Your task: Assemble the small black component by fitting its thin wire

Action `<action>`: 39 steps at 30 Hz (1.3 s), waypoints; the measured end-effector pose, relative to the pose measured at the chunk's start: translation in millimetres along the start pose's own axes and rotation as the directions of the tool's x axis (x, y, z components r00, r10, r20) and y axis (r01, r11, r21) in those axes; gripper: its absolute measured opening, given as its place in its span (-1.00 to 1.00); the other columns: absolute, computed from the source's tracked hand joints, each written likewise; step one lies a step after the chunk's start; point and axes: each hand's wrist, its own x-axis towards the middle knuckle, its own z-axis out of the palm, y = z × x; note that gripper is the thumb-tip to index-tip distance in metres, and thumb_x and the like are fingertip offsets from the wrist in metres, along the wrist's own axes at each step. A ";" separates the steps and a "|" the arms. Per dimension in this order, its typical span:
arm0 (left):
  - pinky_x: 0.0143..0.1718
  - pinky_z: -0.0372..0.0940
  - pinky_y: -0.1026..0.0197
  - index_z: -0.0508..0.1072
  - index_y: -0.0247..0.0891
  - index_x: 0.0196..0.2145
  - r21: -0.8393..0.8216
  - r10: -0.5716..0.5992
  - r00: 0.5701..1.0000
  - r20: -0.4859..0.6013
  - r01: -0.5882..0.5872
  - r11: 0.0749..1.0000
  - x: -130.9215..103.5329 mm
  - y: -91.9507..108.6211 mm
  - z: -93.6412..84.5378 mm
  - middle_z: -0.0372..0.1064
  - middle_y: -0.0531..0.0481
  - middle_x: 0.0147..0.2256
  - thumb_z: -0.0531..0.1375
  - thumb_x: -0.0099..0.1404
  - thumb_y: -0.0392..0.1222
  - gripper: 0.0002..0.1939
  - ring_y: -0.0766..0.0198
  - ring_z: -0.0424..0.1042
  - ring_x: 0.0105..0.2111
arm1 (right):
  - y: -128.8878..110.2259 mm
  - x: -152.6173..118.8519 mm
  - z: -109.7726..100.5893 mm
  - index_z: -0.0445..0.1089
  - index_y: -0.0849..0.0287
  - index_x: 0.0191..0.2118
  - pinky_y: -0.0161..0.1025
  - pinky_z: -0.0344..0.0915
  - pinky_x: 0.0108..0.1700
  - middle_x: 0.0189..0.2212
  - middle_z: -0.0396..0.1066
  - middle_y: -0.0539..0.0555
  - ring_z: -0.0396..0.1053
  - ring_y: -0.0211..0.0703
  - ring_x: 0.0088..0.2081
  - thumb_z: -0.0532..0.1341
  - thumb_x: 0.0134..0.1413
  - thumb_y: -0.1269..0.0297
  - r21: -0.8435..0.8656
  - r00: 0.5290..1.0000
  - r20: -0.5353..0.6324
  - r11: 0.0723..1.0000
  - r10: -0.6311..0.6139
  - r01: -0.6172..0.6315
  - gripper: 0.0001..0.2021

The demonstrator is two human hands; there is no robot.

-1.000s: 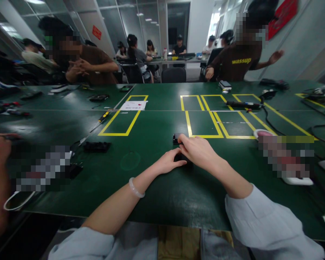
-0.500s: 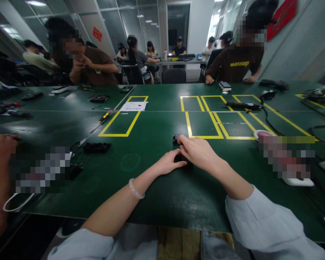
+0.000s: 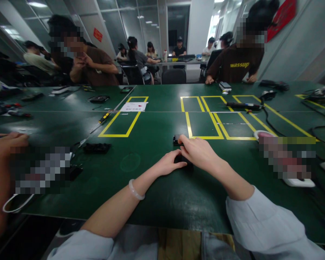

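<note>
Near the middle of the green table [image 3: 157, 202], both my hands are at a small black object, mostly covered by them. Its far part is a black box-like end [image 3: 176, 140], and a dark lower part [image 3: 189, 164] shows under my right palm. My left hand [image 3: 171, 162], with a pale bangle on its wrist, has its thumb and fingers closed about the near part. From the right my right hand [image 3: 197, 150] reaches over, its fingers bent onto the far end. The object's exact kind and most of its contact points are hidden.
Yellow tape outlines [image 3: 189, 124] mark the table beyond my hands. To the left lie a black strip-like item [image 3: 96, 148], a yellow-black screwdriver-like tool [image 3: 104, 117] and a paper sheet [image 3: 134, 106]. A black cable [image 3: 268, 121] runs at right. Another person's hand [image 3: 8, 148] enters at left.
My hands and the black object stay nearly in place. The other person's hand at the left edge has moved slightly further into view.
</note>
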 end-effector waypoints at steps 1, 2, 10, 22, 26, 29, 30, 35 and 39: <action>0.00 0.27 0.07 0.38 -0.28 -0.04 -0.007 0.001 1.000 -0.001 -0.001 1.000 -0.1 0.3 -0.2 0.42 -0.12 -0.03 0.23 0.24 -0.03 -0.61 0.05 0.40 -0.05 | -0.2 0.2 -0.3 0.23 0.15 -0.09 -0.26 0.04 -0.41 -0.38 0.50 0.05 0.45 -0.11 -0.36 -0.03 0.26 0.25 0.000 1.000 0.002 1.000 0.004 -0.004 -0.80; 0.02 0.26 0.06 0.37 -0.27 -0.02 -0.012 0.004 1.000 -0.003 -0.004 1.000 -0.2 0.4 -0.2 0.41 -0.12 -0.01 0.23 0.24 -0.04 -0.60 0.04 0.40 -0.03 | -0.2 0.5 -0.6 0.24 0.15 -0.11 -0.26 0.04 -0.40 -0.38 0.50 0.05 0.45 -0.10 -0.36 -0.05 0.28 0.21 -0.006 1.000 0.009 1.000 0.009 -0.009 -0.79; 0.03 0.25 0.04 0.38 -0.28 -0.02 0.004 -0.010 1.000 0.001 0.010 1.000 -0.3 0.7 -0.2 0.40 -0.14 -0.01 0.23 0.24 -0.03 -0.59 0.03 0.39 -0.03 | 0.1 1.7 0.9 0.22 0.15 -0.07 -0.27 0.04 -0.41 -0.36 0.50 0.07 0.46 -0.10 -0.34 -0.05 0.27 0.28 -0.003 0.999 0.041 1.000 0.020 -0.020 -0.80; 0.05 0.24 0.03 0.35 -0.26 0.03 0.012 -0.015 1.000 -0.007 0.015 1.000 -0.2 -2.1 1.9 0.38 -0.14 0.03 0.24 0.23 -0.04 -0.55 0.02 0.38 0.00 | -0.1 3.7 1.9 0.23 0.14 -0.11 -0.26 -0.01 -0.44 -0.41 0.49 0.05 0.46 -0.08 -0.37 -0.06 0.29 0.21 -0.037 0.997 0.059 0.999 0.042 -0.040 -0.80; 0.01 0.26 0.05 0.39 -0.28 -0.04 -0.004 -0.011 1.000 -0.007 0.011 1.000 -0.4 -1.4 1.8 0.41 -0.13 -0.02 0.23 0.23 -0.02 -0.60 0.03 0.40 -0.04 | -0.2 1.3 0.8 0.19 0.14 -0.07 -0.27 0.03 -0.43 -0.33 0.49 0.04 0.45 -0.12 -0.34 -0.02 0.24 0.31 0.026 1.000 0.011 1.000 0.012 -0.012 -0.81; 0.00 0.27 0.07 0.39 -0.27 -0.05 -0.027 -0.002 1.000 -0.008 0.002 1.000 -0.6 -0.5 1.3 0.42 -0.11 -0.03 0.23 0.24 -0.02 -0.61 0.04 0.41 -0.05 | -1.5 0.2 -1.0 0.19 0.16 -0.07 -0.27 0.06 -0.40 -0.30 0.49 0.05 0.45 -0.14 -0.32 -0.02 0.24 0.29 0.047 1.000 -0.003 0.999 0.007 -0.007 -0.81; 0.00 0.27 0.07 0.39 -0.27 -0.05 -0.028 -0.002 1.000 -0.006 0.002 1.000 -0.7 -0.3 1.2 0.43 -0.11 -0.04 0.23 0.24 -0.02 -0.61 0.04 0.41 -0.05 | -2.1 0.4 -1.3 0.20 0.16 -0.08 -0.27 0.06 -0.40 -0.32 0.50 0.05 0.45 -0.13 -0.32 -0.02 0.26 0.25 0.041 1.000 0.003 0.999 0.012 -0.013 -0.81; 0.01 0.26 0.05 0.36 -0.27 0.01 -0.001 0.002 1.000 -0.002 -0.002 1.000 -1.0 -0.1 0.5 0.40 -0.13 0.00 0.23 0.24 -0.02 -0.57 0.03 0.39 -0.03 | -3.6 2.8 -0.6 0.27 0.16 -0.14 -0.25 0.04 -0.41 -0.40 0.51 0.08 0.46 -0.08 -0.36 -0.07 0.31 0.19 -0.031 0.997 0.062 0.999 0.039 -0.038 -0.76; 0.00 0.27 0.06 0.38 -0.27 -0.02 0.006 0.007 1.000 -0.007 -0.007 1.000 -1.3 -0.6 0.7 0.41 -0.12 -0.02 0.23 0.25 -0.02 -0.60 0.05 0.40 -0.05 | -2.9 1.7 -0.8 0.27 0.17 -0.13 -0.24 0.04 -0.40 -0.41 0.50 0.06 0.46 -0.08 -0.38 -0.07 0.29 0.28 -0.034 0.999 0.043 0.999 0.019 -0.017 -0.78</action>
